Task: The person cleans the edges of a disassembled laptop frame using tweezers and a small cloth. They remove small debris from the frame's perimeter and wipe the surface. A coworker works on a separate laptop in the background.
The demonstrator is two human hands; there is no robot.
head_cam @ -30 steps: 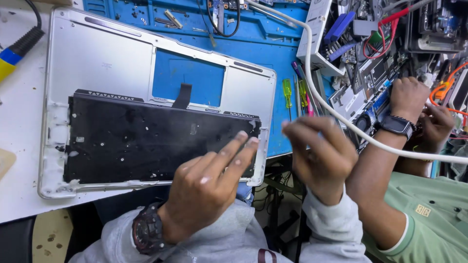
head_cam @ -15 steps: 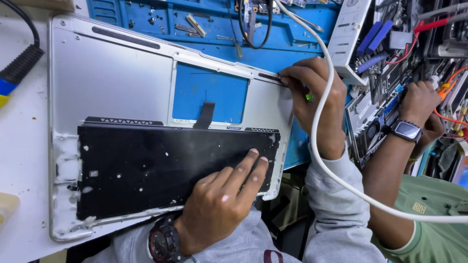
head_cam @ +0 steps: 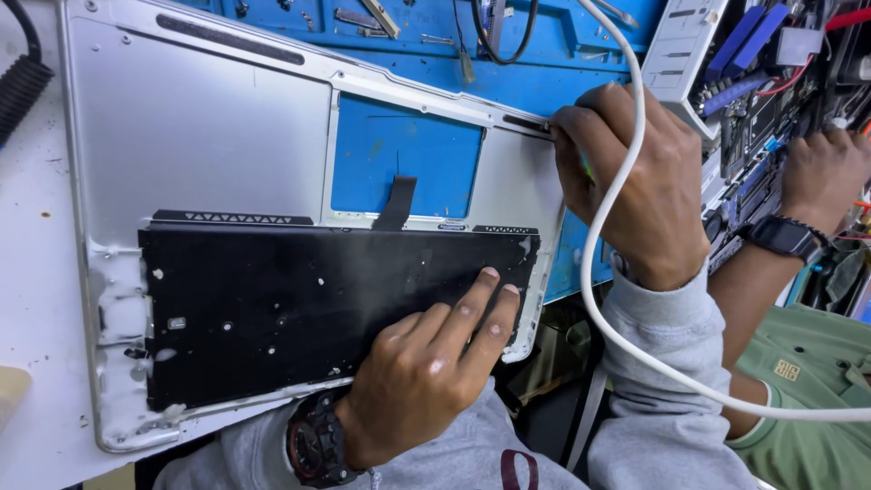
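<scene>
A silver laptop case (head_cam: 209, 136) lies inner side up on a blue mat (head_cam: 408, 163). A black keyboard panel (head_cam: 299, 308) covers its near half, and a black ribbon strip (head_cam: 396, 201) rises from the panel's far edge. My left hand (head_cam: 426, 363), with a dark watch on the wrist, lies flat on the panel's right end with fingers spread, holding nothing. My right hand (head_cam: 631, 181) is closed at the case's far right edge. A bit of green handle (head_cam: 588, 168) shows inside the fist; the tool's tip is hidden.
A white cable (head_cam: 608, 272) loops across my right hand and off to the right. A co-worker in a green shirt (head_cam: 807, 399) sits at right, one hand (head_cam: 821, 168) among circuit boards and wires. Small tools (head_cam: 381, 16) lie on the far mat. A coiled black cord (head_cam: 23, 86) is at left.
My right hand rose from the near right to the case's far right edge and stayed there. My left hand kept resting on the black panel. The view moved closer.
</scene>
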